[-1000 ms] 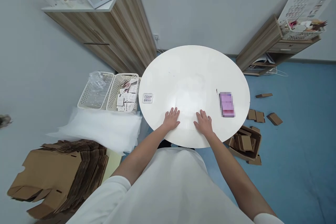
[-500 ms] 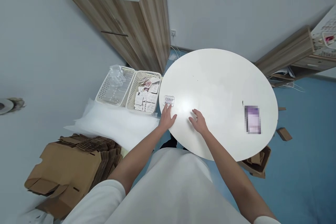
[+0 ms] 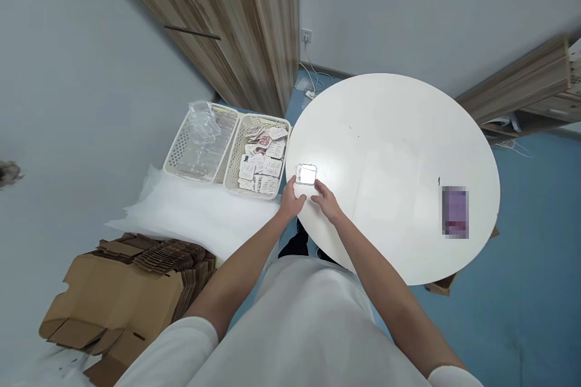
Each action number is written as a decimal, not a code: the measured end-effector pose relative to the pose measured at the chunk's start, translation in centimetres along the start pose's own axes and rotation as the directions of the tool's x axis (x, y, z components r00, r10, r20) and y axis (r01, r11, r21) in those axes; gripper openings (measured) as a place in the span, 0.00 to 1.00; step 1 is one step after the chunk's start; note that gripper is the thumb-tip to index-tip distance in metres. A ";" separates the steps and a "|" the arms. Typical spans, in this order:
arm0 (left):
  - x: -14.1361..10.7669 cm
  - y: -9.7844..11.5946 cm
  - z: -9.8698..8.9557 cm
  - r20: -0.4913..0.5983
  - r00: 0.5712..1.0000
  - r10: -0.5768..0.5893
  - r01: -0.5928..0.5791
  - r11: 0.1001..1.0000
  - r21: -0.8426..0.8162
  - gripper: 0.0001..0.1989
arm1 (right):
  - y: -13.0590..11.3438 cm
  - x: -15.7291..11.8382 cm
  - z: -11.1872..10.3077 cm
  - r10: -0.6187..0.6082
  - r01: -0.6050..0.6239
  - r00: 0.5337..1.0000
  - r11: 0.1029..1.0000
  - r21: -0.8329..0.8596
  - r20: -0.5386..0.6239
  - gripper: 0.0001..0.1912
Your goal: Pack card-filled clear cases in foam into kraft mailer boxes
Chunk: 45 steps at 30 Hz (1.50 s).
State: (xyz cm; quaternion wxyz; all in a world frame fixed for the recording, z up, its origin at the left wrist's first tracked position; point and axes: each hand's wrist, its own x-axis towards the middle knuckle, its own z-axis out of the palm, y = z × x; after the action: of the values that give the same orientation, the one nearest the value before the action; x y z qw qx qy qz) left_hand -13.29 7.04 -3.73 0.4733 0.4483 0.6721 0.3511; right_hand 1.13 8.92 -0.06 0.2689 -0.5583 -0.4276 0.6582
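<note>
A small clear plastic box (image 3: pixel 306 174) with a shiny, glaring top is between my hands at the near left edge of the round white table (image 3: pixel 390 133). My left hand (image 3: pixel 291 199) grips its left side, fingers along the edge and thumb pointing inward. On the other side, my right hand (image 3: pixel 327 202) has its fingertips at the lower right corner. Glare hides what lies inside the box. Whether the box rests on the tabletop or is slightly lifted, I cannot tell.
Left of the table stand a white basket (image 3: pixel 230 164) of printed cards and another basket (image 3: pixel 176 148) of clear plastic cases. White foam sheets (image 3: pixel 195 211) and stacked flat cardboard boxes (image 3: pixel 113 290) lie nearer. A blurred purple object (image 3: pixel 456 211) lies at the table's right.
My right hand has moved left to the box, which both hands now hold. The box's top now reflects bright light. My view has tilted down and shifted slightly left.
</note>
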 end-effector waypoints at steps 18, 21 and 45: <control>-6.1 5.5 9.5 0.146 0.966 0.213 -0.217 0.976 0.012 0.27 | 3.0 -9.9 -11.0 -0.049 0.052 0.996 0.997 0.048 -0.074 0.36; -8.6 5.6 13.1 0.206 0.954 0.216 -0.227 0.973 0.031 0.26 | 5.2 -13.0 -14.4 0.005 -0.004 0.995 1.000 0.011 -0.098 0.36; -12.6 2.8 17.1 0.371 0.890 0.266 -0.453 0.613 0.647 0.21 | 12.9 -16.5 -20.5 -0.387 0.094 0.903 0.603 -0.793 -0.187 0.16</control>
State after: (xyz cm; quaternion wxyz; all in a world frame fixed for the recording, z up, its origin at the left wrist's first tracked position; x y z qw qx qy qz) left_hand 5.60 -2.95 -2.39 0.2559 0.7617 0.5881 0.0918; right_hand 26.31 -5.77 -3.07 0.1631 -0.6594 -0.6849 0.2637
